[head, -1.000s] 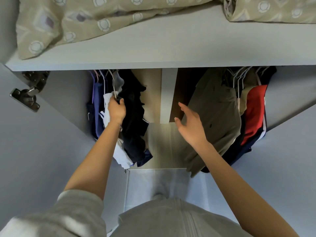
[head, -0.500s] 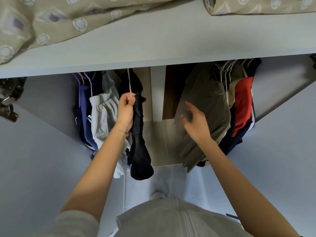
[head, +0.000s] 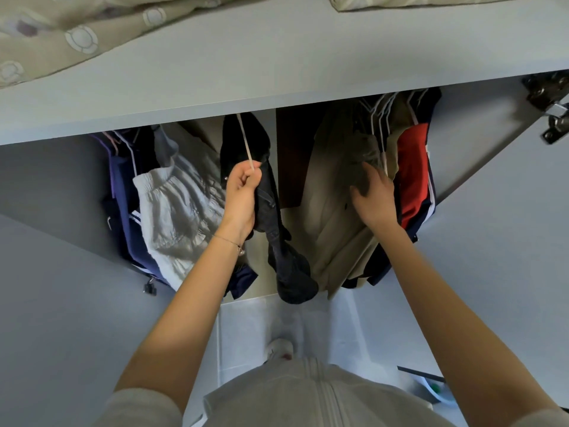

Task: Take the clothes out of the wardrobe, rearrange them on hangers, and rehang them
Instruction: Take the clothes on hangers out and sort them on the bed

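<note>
I look down into an open wardrobe under a grey shelf [head: 277, 87]. My left hand [head: 241, 195] grips a thin white hanger [head: 245, 143] carrying a dark garment [head: 277, 235], which hangs down in the gap between two groups of clothes. At the left hang a white crinkled garment [head: 175, 217] and navy and purple clothes [head: 123, 192]. At the right hang a beige garment [head: 332, 211] and a red one [head: 411, 174] on white hangers. My right hand [head: 374, 192] rests with spread fingers against the beige garment, near its hanger.
Patterned beige bedding [head: 77, 35] lies on the shelf above. Grey wardrobe doors [head: 55, 303] stand open at both sides, a metal hinge [head: 551, 112] at the upper right. Below are a pale floor [head: 252, 328] and my grey top [head: 292, 396].
My left hand has drawn the hanger with the dark garment away from the left group, towards the middle. My right hand has moved up and right onto the beige garment.
</note>
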Available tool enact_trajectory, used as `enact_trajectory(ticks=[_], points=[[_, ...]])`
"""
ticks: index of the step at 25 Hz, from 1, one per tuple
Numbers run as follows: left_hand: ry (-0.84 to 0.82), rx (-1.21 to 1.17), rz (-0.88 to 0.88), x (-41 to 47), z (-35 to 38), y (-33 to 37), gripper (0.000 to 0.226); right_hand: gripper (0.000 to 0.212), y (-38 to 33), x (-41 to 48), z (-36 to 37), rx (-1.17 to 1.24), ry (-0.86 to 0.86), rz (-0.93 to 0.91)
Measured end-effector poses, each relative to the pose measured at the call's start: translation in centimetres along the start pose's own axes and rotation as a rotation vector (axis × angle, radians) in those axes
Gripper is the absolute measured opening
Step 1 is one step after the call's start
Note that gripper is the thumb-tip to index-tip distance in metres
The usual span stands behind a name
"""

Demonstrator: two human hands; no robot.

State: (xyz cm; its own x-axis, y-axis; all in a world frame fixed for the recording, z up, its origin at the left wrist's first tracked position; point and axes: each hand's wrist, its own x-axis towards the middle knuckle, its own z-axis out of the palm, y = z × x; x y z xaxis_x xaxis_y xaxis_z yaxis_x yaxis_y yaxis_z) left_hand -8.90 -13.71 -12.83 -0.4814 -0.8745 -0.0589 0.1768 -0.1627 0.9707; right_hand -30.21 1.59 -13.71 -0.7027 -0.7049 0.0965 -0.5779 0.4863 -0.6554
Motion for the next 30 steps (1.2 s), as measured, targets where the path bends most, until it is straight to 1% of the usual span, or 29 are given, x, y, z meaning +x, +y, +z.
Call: enact_trajectory(ticks=[5, 6, 8, 10, 15, 16, 18, 19, 20, 21, 22, 24, 25, 26, 28, 30], points=[[-0.03, 0.046, -0.067, -1.5, 1.4, -2.2, 0.019, 0.067, 1.3, 1.9, -0.4, -0.102, -0.066, 0.104], [-0.025, 0.042, -0.078, -1.7, 1.4, -2.6, 0.019, 0.068, 1.5, 2.1, -0.3, -0.074, -0.076, 0.124], [-0.018, 0.026, -0.112, -2.0, 1.4, -3.4, 0.019, 0.069, 1.5, 2.6, -0.2, 0.101, -0.071, 0.174], [-0.002, 0.042, -0.148, -2.2, 1.3, -4.1, 0.02, 0.058, 1.1, 3.3, 0.0, 0.242, -0.056, 0.239], [0.002, 0.117, -0.197, -2.9, 1.4, -4.9, 0.018, 0.015, 0.6, 5.3, 0.7, 0.374, -0.011, 0.421], [-0.005, 0.127, -0.204, -2.9, 1.3, -4.9, 0.018, 0.013, 0.8, 5.7, 0.8, 0.42, -0.02, 0.462], [-0.024, 0.127, -0.211, -3.1, 1.3, -5.0, 0.017, 0.015, 0.1, 6.3, 0.6, 0.52, -0.029, 0.542], [-0.031, 0.125, -0.211, -3.1, 1.2, -5.0, 0.017, 0.023, -0.5, 6.4, 0.4, 0.568, -0.023, 0.556], [-0.032, 0.126, -0.209, -3.2, 1.2, -4.9, 0.016, 0.036, -0.7, 6.5, 0.4, 0.609, 0.002, 0.551], [-0.03, 0.133, -0.206, -3.3, 1.2, -4.7, 0.016, 0.041, -1.2, 6.4, 0.2, 0.625, 0.023, 0.554], [-0.031, 0.144, -0.199, -3.3, 1.1, -4.5, 0.016, 0.038, -1.5, 6.3, 0.1, 0.637, 0.055, 0.55], [-0.048, 0.16, -0.178, -3.1, 0.9, -4.2, 0.016, 0.022, -2.5, 5.5, -0.5, 0.659, 0.11, 0.53], [-0.055, 0.16, -0.174, -3.0, 0.8, -4.1, 0.016, 0.025, -2.9, 5.0, -1.0, 0.67, 0.12, 0.508], [-0.06, 0.157, -0.174, -3.0, 0.9, -4.0, 0.015, 0.032, -3.0, 4.4, -1.4, 0.673, 0.12, 0.482], [-0.062, 0.159, -0.173, -3.0, 1.3, -3.9, 0.015, 0.037, -3.5, 2.9, -2.2, 0.645, 0.123, 0.43], [-0.069, 0.163, -0.169, -3.2, 2.0, -3.9, 0.015, 0.042, -3.9, 0.8, -2.3, 0.56, 0.098, 0.387]])
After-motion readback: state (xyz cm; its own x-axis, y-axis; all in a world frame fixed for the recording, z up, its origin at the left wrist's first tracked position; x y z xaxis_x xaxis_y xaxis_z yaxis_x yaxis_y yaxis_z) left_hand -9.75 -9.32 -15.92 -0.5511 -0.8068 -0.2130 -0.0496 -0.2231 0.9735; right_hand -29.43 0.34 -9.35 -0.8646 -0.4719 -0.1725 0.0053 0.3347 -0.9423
